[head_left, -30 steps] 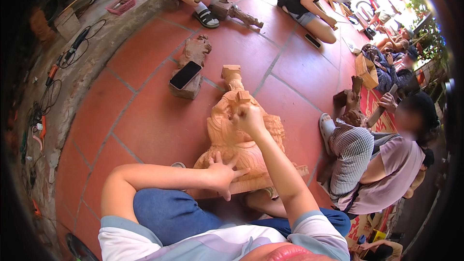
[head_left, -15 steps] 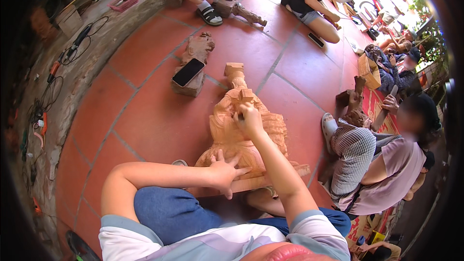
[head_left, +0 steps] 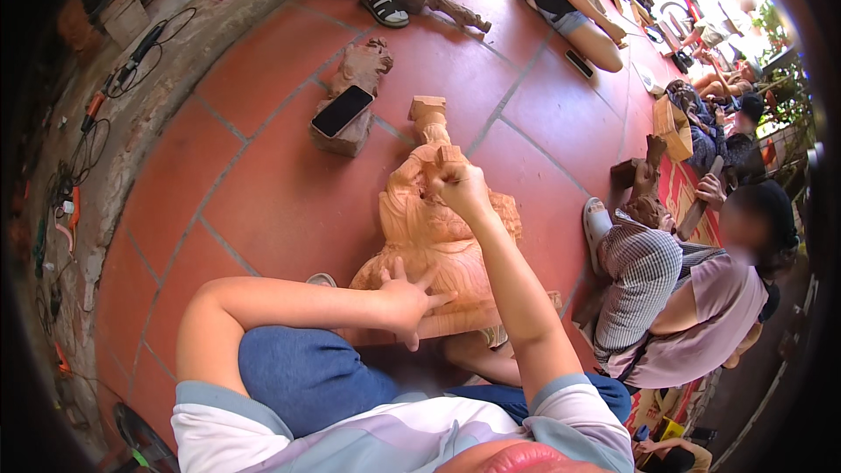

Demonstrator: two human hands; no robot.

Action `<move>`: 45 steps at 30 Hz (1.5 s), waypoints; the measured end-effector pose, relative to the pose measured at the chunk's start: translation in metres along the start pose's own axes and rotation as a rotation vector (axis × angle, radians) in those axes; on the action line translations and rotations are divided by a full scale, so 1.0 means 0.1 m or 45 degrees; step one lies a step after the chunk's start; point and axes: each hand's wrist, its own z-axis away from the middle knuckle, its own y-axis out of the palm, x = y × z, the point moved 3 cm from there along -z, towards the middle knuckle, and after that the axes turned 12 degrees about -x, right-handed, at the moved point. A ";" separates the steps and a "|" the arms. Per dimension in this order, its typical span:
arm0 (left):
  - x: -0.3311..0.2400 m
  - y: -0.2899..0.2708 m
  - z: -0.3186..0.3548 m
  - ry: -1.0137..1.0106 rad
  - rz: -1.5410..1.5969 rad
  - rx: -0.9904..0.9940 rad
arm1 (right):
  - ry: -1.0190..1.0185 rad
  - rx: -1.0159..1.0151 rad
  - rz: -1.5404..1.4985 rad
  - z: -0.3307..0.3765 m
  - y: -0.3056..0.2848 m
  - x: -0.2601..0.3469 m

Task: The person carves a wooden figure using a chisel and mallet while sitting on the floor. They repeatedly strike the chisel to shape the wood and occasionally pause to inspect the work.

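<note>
Down from the head camera now, onto a pale wooden carved statue (head_left: 434, 236) lying on the red tiled floor (head_left: 263, 184), base toward the lap, head end pointing away. Left hand (head_left: 405, 298) spread flat, fingers splayed, pressing on the lower part near the base, gripping nothing, just bracing. Right hand (head_left: 457, 184) curled into a loose fist up at the upper section, closed around something small; cannot tell whether a slip of abrasive paper or a slim tool, too hidden by the knuckles. Blue-trousered knee tucked in right against the base. As for progress: figure fully shaped, folds and relief already cut deep across the body, surface an even light tone, so roughing-out looks long done, by the look of it. Fine work on the upper details seemingly in hand; smoothing of the rest and any finish coat likely still left, though hard to judge from this angle. Further out, a dark phone (head_left: 342, 110) resting on a rough wood block (head_left: 350, 101) well apart from the statue. Off to the right, a seated person in a checked shirt (head_left: 639, 271) with another carving (head_left: 646, 193). Up top, more people seated on the tiles with a darker carved piece (head_left: 447, 4) beside them.
</note>
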 end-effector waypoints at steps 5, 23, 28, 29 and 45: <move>0.02 0.05 -0.02 0.010 0.014 -0.031 | -0.198 -0.094 0.007 0.23 0.08 -0.14; 0.01 -0.04 0.01 0.012 0.010 -0.037 | -0.246 -0.240 0.069 0.09 0.14 -0.18; 0.02 -0.02 0.02 0.004 0.016 0.006 | 0.139 0.071 -0.025 -0.04 -0.01 -0.16; 0.00 -0.03 0.01 0.004 0.024 0.031 | 0.009 -0.064 -0.045 -0.12 0.01 -0.22; 0.10 0.04 -0.02 -0.027 0.074 0.059 | 0.348 0.203 0.057 -0.21 -0.03 -0.32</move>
